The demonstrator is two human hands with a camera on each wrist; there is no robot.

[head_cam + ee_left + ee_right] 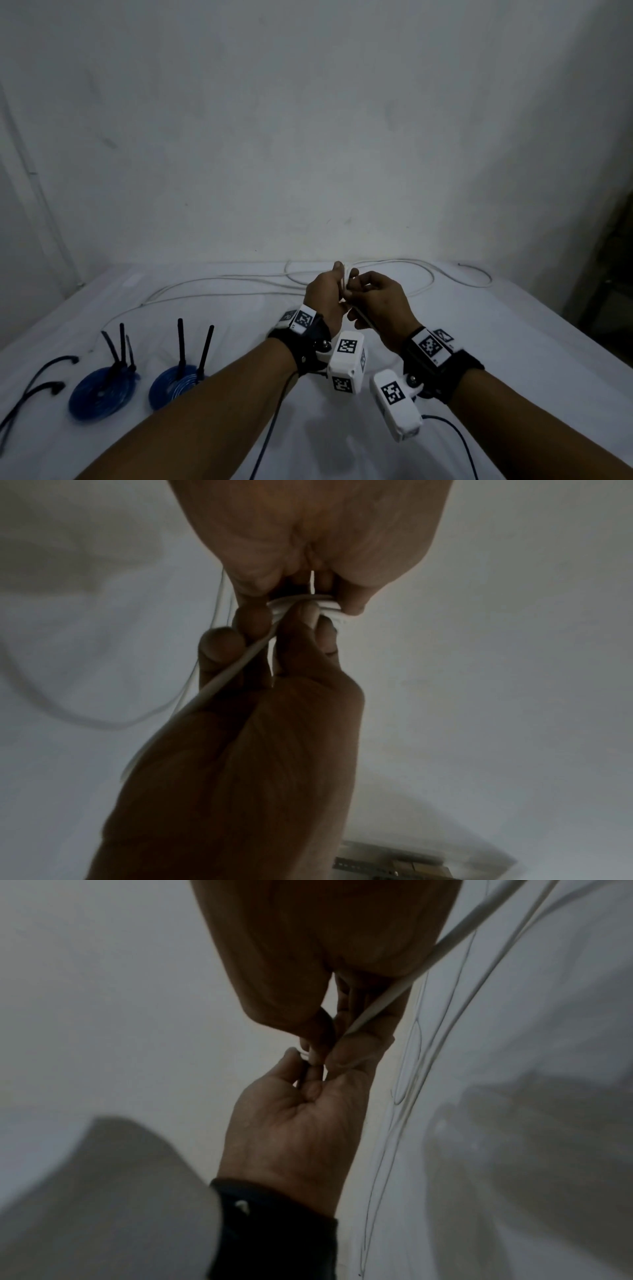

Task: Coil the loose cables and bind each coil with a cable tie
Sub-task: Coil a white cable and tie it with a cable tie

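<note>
A long white cable (219, 281) lies in loose loops across the white cloth table (513, 342), up to the back edge. My left hand (342, 275) and right hand (356, 286) meet above the middle of the table, and both pinch a few turns of this cable. In the left wrist view my left hand (308, 593) grips small white loops (325, 605), and my right hand (274, 631) holds a strand (226, 680) running down. In the right wrist view the right hand (325, 1053) pinches the cable (411, 982) against my left hand (301, 1118).
Two bound blue coils (99, 397) (171, 387) lie at the front left, with black cable-tie tails (180, 346) sticking up. A black cable (34, 390) lies at the far left edge. A pale wall (308, 137) stands right behind the table.
</note>
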